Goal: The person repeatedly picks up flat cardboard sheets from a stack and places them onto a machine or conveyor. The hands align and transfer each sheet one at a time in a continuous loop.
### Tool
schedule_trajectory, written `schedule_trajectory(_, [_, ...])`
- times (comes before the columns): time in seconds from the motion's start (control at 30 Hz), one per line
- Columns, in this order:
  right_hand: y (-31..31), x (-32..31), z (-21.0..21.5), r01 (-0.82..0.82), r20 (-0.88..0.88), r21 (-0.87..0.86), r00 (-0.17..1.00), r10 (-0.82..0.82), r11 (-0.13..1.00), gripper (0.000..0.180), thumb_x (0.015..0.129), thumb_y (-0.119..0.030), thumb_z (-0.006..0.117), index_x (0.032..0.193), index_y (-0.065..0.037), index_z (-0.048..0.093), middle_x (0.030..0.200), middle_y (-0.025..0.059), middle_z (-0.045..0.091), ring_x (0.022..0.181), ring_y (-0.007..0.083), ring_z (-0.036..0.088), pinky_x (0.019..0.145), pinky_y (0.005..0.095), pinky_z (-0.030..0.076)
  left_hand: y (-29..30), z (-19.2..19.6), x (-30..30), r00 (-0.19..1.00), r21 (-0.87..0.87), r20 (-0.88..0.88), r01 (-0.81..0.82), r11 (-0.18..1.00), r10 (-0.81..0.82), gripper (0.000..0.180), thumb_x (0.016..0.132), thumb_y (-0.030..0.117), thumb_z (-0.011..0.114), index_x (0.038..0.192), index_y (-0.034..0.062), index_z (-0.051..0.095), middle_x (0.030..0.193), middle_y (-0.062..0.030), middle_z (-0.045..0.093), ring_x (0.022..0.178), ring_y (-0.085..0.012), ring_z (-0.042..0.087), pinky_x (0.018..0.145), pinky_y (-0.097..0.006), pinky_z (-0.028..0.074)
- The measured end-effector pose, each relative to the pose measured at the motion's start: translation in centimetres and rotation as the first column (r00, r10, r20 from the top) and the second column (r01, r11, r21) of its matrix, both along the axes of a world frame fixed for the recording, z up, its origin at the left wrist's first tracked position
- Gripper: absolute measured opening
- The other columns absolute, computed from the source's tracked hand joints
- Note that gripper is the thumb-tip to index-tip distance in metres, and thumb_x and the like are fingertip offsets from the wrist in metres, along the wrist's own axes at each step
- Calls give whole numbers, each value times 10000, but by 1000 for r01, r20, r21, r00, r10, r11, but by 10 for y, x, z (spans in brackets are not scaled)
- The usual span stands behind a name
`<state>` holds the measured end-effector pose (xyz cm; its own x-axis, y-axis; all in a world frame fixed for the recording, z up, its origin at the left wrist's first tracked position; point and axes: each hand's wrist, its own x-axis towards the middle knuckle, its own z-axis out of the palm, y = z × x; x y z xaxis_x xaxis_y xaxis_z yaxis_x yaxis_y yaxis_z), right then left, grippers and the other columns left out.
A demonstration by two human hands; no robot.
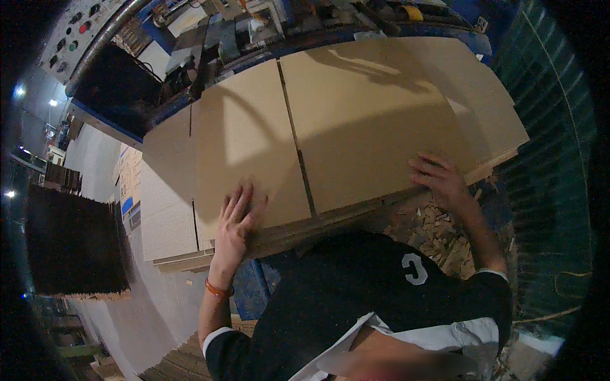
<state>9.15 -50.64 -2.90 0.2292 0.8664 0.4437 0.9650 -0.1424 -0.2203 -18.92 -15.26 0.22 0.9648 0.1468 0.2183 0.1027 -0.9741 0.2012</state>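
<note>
A black, white-collared cloth jersey (pixel 356 279) is filling six o'clock; the left hand (pixel 236 219) at eight and right hand (pixel 443 182) at three are resting open on flat tan cardboard (pixel 362 140).

Lamp (pixel 20 91) is glowing left of control panel (pixel 75 39), dark stack (pixel 75 241) sitting lower than it, green sheeting (pixel 548 146) hanging well to its right.
</note>
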Motion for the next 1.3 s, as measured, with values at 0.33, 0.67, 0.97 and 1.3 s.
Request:
schedule_trajectory(0.33, [75, 102, 18, 0, 244, -285, 967, 72, 958, 561, 770, -423, 592, 1281, -215, 491, 1382, 53, 396, 1288, 300, 322, 1038, 449, 289, 74, -3, 85, 973, -64, 228, -27, 998, 41, 519, 796, 39, 535, 1301, 143, 480, 1386, -132, 383, 1267, -324, 368, 1067, -433, 265])
schedule_trajectory(0.67, [153, 174, 28, 410, 270, -196, 896, -352, 891, 555, 822, -349, 594, 1325, -179, 432, 1415, 89, 332, 1247, 293, 372, 1001, 421, 335, 133, -1, 195, 928, 192, 332, -244, 951, 171, 686, 778, 62, 576, 1392, 84, 271, 1369, -154, 370, 1275, -322, 337, 1044, -534, 241])
schedule_trajectory(0.97, [-59, 139, 15, 895, -171, 77, 445, -879, 439, 621, 817, -357, 611, 1305, -24, 420, 1337, 219, 404, 1246, 373, 369, 1038, 429, 303, 115, -19, -43, 438, -35, 671, -787, 616, 598, 656, 784, 222, 685, 1295, -55, 379, 1331, -259, 390, 1234, -374, 376, 1022, -422, 305])
schedule_trajectory(1.3, [-182, 187, -81, 977, 275, -147, 191, -942, 156, 554, 906, -464, 410, 1363, -155, 362, 1330, 229, 403, 1197, 412, 414, 959, 506, 366, 115, -70, -113, -39, -549, 256, -828, 113, 966, 651, 784, 366, 636, 1332, 107, 402, 1316, -230, 435, 1221, -469, 344, 1044, -476, 241])
